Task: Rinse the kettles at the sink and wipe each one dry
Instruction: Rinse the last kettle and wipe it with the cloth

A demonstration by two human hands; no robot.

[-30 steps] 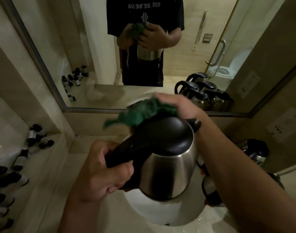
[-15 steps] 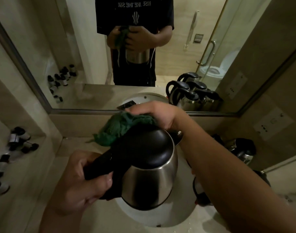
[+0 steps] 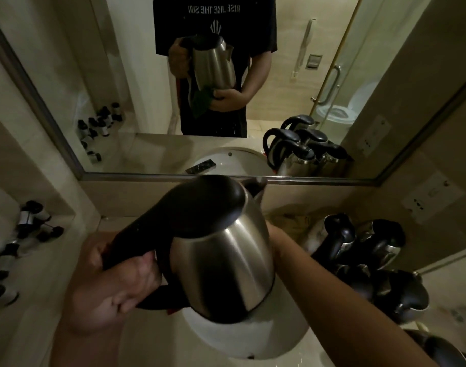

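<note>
The steel kettle (image 3: pixel 224 263) is held tilted above the sink (image 3: pixel 266 343) by its black handle, gripped in the left hand (image 3: pixel 115 284); the right hand (image 3: pixel 275 238) is hidden behind it, its grip untellable; other kettles (image 3: pixel 364 250) are crowded right of the sink.

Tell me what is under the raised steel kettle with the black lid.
Under the steel kettle lies the white round sink basin. The right hand is hidden behind the kettle; only the mirror shows it holding a green cloth there.

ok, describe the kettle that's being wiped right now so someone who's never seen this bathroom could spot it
Find the white sink below the wall mirror. Above it, the left hand grips the black handle of a steel kettle. It is the only kettle held in the air; the other kettles stand grouped on the counter to the right.
</note>
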